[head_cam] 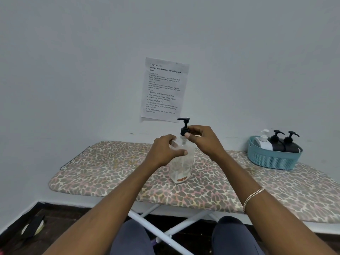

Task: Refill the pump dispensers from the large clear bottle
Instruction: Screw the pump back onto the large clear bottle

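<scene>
Bottle is best held upright, clamped firmly by the left grip, while the pump collar, pinched by the right grip, is unscrewed in short, level turns.

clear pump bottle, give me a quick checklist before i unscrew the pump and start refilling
1. Clear pump bottle stands upright on the ironing board: ok.
2. Left hand grips the bottle's body to steady it: ok.
3. Right hand pinches the black pump collar: ok.
4. Pump removed so the bottle can pour: not ok, it is still seated on the neck.
5. Dispensers set out and opened: not ok, all three sit in the blue basket at the far right with their pumps on.
6. Enough liquid in the bottle: cannot tell.
</scene>
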